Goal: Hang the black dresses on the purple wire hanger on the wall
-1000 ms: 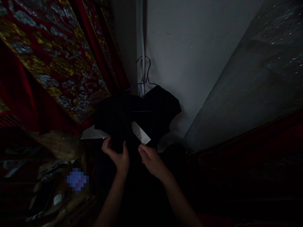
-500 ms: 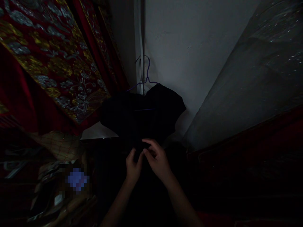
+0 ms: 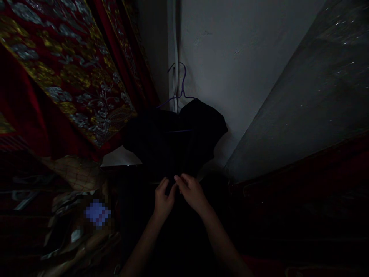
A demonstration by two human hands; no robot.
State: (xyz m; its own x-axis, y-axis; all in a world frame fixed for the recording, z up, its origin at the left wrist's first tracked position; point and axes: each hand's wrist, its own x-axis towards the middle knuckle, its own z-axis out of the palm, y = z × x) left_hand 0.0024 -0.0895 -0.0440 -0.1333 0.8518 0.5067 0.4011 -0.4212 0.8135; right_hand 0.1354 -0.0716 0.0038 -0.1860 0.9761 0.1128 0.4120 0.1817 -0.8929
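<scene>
Out to the left of the purple wire hanger (image 3: 183, 80), here's the red embroidered cloth (image 3: 80, 73), gold and silver over its face. Now the left hand (image 3: 163, 198), below the hanger and a touch to its left: fingers curled, thumb tip up near the other hand, a narrow grip, but whether it has closed on dark fabric, I can't tell. Straight beneath the hanger, the black garment (image 3: 204, 127) hangs from it, its long axis running down between the forearms, neckline dipping towards both grips. And that's the key relation: the front lies right at the fingertips, one hand each side of its midline, neither clearly nearer. Right hand (image 3: 193, 192) next, below the hanger and slightly right, thumb and fingers drawn close; again, too dark to say whether cloth is pinched. Far right of the hanger, clear plastic sheeting (image 3: 325, 88) glints.
</scene>
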